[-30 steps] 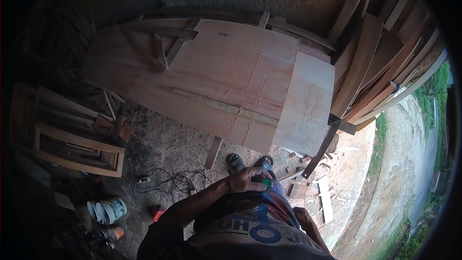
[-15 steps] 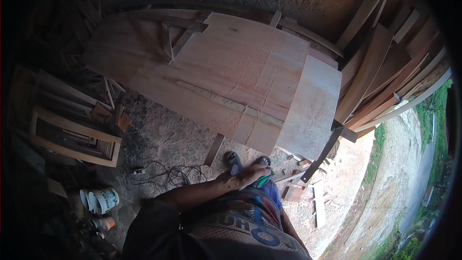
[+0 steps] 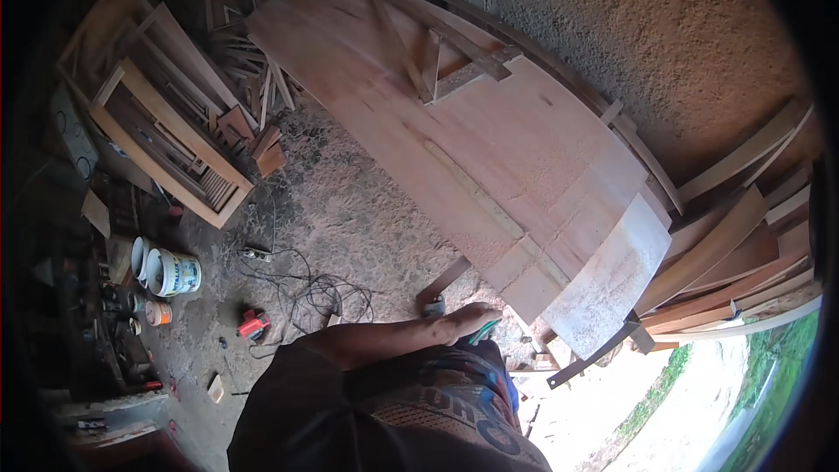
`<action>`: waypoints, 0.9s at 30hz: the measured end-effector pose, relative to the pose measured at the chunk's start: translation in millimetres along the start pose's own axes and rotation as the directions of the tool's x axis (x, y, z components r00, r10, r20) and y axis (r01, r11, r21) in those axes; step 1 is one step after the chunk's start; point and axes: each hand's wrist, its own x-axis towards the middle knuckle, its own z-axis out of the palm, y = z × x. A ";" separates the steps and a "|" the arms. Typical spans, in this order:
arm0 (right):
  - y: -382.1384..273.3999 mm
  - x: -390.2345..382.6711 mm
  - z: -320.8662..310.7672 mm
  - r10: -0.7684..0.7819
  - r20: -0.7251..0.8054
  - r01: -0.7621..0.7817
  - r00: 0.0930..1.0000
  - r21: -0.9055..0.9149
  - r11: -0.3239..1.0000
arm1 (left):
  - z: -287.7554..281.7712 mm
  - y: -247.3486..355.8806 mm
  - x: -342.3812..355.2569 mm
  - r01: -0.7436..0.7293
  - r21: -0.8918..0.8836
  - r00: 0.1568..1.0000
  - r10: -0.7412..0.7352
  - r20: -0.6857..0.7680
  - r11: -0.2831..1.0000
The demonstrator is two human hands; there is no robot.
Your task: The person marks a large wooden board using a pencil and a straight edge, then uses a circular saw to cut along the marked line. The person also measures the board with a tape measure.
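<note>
My left hand (image 3: 469, 321) is held in front of my waist, back of the hand upward. Its fingers are closed over a small green thing (image 3: 483, 332) whose kind I cannot make out. My right hand is out of sight. Beyond my left hand lies a long reddish wooden panel (image 3: 516, 157), dusted with sawdust towards its near end. On it rest a long pale wooden strip (image 3: 472, 188) and a braced, angled frame of wooden pieces (image 3: 468, 83). A paler sheet (image 3: 612, 280) covers the panel's near right end.
A black cable (image 3: 319, 293) lies in loops on the floor beside a red power tool (image 3: 253, 324). White buckets (image 3: 179, 273) and wooden frames (image 3: 166, 144) stand at left. Planks (image 3: 734, 253) lean at right by a rough wall (image 3: 612, 26). A dark bar (image 3: 581, 371) juts from the panel's corner.
The view has turned left, so the panel now slants down to the right and more of the left floor shows, including the red tool. My left hand stays closed at my waist.
</note>
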 end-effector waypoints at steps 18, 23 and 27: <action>-85.2 -75.0 -176.7 0.374 -0.087 -0.292 0.923 -0.791 0.538 | 25.8 23.8 -21.9 -0.166 -0.637 0.982 0.184 -0.037 0.753; -107.9 -26.1 -225.4 -0.018 -0.305 -0.207 0.952 -0.687 0.697 | 42.3 26.2 7.7 -0.534 -0.513 0.833 0.317 -0.453 0.672; -146.6 35.9 -216.0 -0.472 -0.389 0.226 0.791 -0.531 0.817 | 66.2 24.2 -0.7 -0.408 -0.226 0.856 0.285 -0.431 0.885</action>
